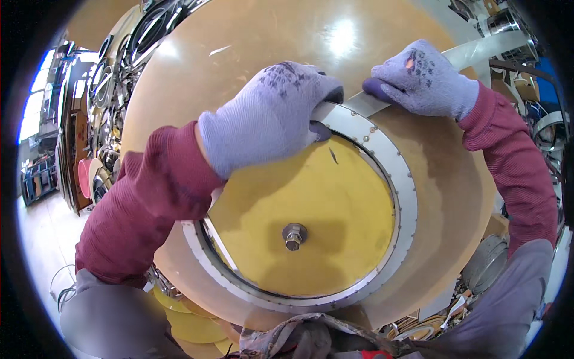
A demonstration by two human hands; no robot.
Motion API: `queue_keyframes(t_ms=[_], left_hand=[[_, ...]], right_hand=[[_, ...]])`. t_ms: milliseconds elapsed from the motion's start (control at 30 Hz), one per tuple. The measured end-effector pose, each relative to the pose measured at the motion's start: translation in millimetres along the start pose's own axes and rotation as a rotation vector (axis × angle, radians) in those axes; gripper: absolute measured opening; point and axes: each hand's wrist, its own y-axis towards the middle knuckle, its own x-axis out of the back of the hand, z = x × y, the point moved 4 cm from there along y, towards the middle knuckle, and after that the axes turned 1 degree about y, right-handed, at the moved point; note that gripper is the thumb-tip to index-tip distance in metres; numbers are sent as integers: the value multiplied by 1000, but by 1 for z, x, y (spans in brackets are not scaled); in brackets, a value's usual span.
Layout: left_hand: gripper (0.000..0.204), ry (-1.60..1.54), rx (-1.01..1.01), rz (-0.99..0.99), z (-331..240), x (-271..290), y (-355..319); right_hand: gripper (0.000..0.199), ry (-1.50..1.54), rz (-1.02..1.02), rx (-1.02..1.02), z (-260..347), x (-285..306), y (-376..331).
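Note:
A yellow disc (335, 197) with a bolt (293, 236) at its centre lies on a large round tan board. Around the disc runs a pale ring (402, 173) dotted with small studs. My left hand (269, 113), in a lavender glove with dark fingertips, pinches the ring's far edge between thumb and fingers. To its right, my gloved right hand (421, 81) is closed on a pale flat strip (487, 51). The strip reaches from beside the ring, under that hand, toward the upper right. A hole shows on the back of the right glove.
The tan board (239, 30) fills most of the middle. Piled metal rings (104, 87) and bands crowd its left side. A shiny metal roll (505, 27) stands at the upper right. More yellow discs (194, 326) lie below at the lower left, near my leg.

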Motion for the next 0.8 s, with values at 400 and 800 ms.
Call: queue_keyframes(t_ms=[400, 800], left_hand=[[43, -61, 150, 370, 0, 0, 28], [42, -48, 238, 481, 9, -6, 36]], right_hand=[[21, 160, -125, -139, 25, 4, -60], [10, 418, -125, -535, 66, 0, -154]])
